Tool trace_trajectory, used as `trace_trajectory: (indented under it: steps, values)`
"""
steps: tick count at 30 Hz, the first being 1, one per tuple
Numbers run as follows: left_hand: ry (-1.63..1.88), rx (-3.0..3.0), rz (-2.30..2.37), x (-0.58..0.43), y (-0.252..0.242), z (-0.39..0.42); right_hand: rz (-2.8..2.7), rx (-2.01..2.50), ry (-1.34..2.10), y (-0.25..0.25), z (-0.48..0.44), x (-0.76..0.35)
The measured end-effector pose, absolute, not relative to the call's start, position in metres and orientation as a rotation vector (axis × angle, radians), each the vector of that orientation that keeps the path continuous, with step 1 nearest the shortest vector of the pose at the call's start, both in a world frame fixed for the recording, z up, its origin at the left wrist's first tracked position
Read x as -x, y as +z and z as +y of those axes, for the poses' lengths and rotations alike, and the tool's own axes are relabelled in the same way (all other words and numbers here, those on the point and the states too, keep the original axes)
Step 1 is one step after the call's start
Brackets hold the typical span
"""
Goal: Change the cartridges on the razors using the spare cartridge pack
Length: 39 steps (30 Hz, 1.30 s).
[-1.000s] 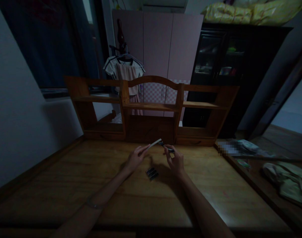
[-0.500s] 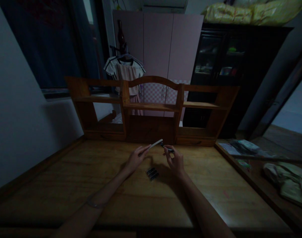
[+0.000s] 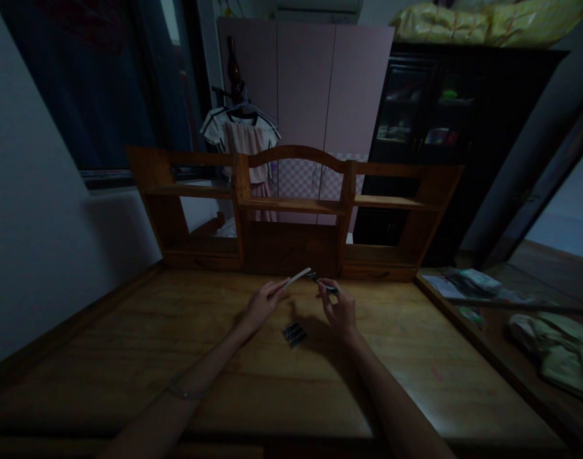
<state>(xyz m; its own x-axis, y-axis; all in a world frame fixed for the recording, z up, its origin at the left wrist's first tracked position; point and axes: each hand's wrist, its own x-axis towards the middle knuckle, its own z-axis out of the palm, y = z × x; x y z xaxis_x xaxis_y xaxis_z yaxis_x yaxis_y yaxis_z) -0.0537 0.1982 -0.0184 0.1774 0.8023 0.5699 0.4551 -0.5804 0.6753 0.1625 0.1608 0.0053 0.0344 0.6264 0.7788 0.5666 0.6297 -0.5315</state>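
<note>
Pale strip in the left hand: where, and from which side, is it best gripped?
Probably at its left end, from the left, as the left hand does: the pale strip is narrow and slants rightward, its free right end close to the tool in the right hand.

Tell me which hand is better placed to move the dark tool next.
Probably the right hand: its fingers grip the dark tool, whose head points toward the left. The left hand is occupied, holding the pale stick.
</note>
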Motion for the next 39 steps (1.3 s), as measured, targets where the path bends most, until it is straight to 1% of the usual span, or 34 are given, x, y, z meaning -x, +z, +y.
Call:
trace_trajectory:
  steps: [5,11,14,20,24,39]
  values:
    - [1.372,-2.127,1.115,0.0532,-0.0146,0.1945,-1.635,1.003,0.068,0.0063,0.1600,-0.1623]
    - [1.407,-2.065,1.209,0.0546,-0.0179,0.1994,-1.640,1.009,0.080,0.0064,0.1605,-0.1633]
    - [1.438,-2.032,1.158,0.0553,-0.0159,0.1991,-1.643,1.007,0.086,0.0064,0.1610,-0.1634]
    - [1.314,-2.060,1.074,0.0491,-0.0123,0.1934,-1.649,1.005,0.064,0.0065,0.1605,-0.1635]
    - [1.339,-2.028,1.150,0.0517,-0.0137,0.1956,-1.646,1.005,0.083,0.0075,0.1595,-0.1632]
    - [1.365,-2.056,1.090,0.0533,-0.0116,0.1948,-1.648,1.010,0.092,0.0080,0.1596,-0.1639]
